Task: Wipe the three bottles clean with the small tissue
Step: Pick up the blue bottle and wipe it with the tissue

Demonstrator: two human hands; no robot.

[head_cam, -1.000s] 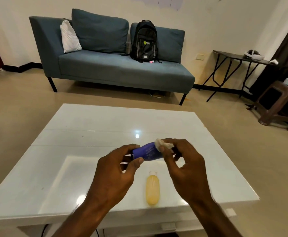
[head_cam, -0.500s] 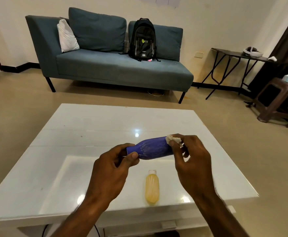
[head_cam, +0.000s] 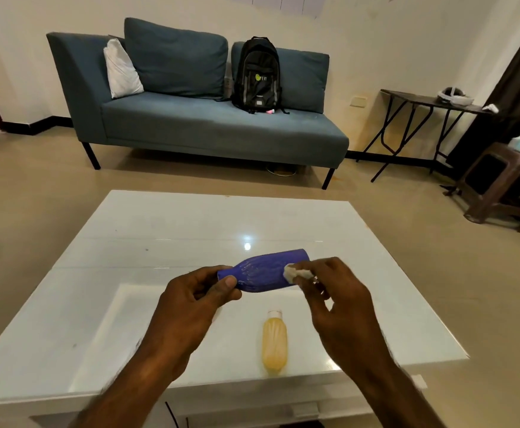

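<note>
Here the bottle (head_cam: pixel 268 268) lies crosswise, the left hand (head_cam: pixel 187 310) gripping its narrow end. The right hand (head_cam: pixel 342 307) pinches the tissue (head_cam: pixel 292 272) against its wide end.

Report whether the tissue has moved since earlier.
Yes: the tissue came closer to the yellow bottle on the table, onto the near side of the blue bottle.

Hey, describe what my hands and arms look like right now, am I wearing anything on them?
Nothing is worn. The left hand and right hand are bare: no gloves, and no rings, watch or bracelet show. Both forearms are uncovered down to the picture's bottom edge, with no sleeve in view.
</note>
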